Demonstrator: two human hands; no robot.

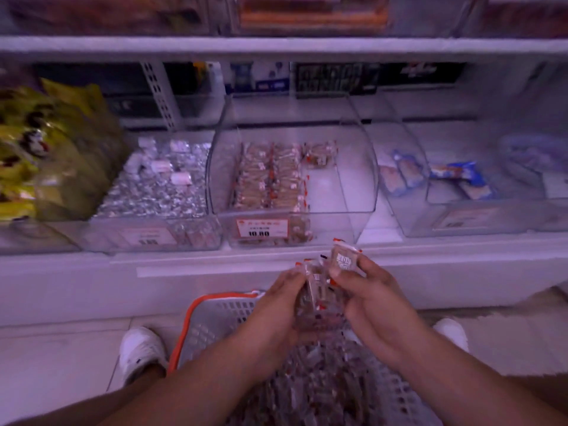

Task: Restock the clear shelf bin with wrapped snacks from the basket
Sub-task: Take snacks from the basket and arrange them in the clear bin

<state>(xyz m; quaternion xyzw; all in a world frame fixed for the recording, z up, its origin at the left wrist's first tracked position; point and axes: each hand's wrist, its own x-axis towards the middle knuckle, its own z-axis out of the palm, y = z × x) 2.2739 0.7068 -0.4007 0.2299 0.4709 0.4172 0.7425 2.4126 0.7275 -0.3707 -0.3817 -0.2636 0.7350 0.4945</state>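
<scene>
Left hand: I see my left hand [278,298] curled around a bundle of wrapped snacks [316,298], fingers closed on its left side.
Right hand: my right hand [373,298] grips the same bundle from the right; its thumb and fingers also pinch a single snack [344,259] raised at the top of the bundle.
Held position: both hands are above the far end of the basket [215,315], below the front edge of the shelf [184,259].
Basket: grey lattice walls with an orange rim, standing on the floor between my two white shoes [140,348]; it is filled with more wrapped snacks.
Clear shelf bin: the clear shelf bin [362,179] stands straight ahead of my hands, with a red-bordered price tag [262,228] on its front wall.
Bin contents: the left part holds packed rows of snacks; one packet lies at the rear centre.
Open room: the right part of the bin floor is bare; the curved front wall is the edge between my hands and that space.
Left neighbour: a bin of silver-wrapped sweets [159,186], touching the target bin's left wall; beyond it, yellow-green bags [46,155].
Right neighbour: a clear bin with blue-and-white packets [461,179], just beside the target bin.
Overhead: an upper shelf board [276,44] spans above the bins.
</scene>
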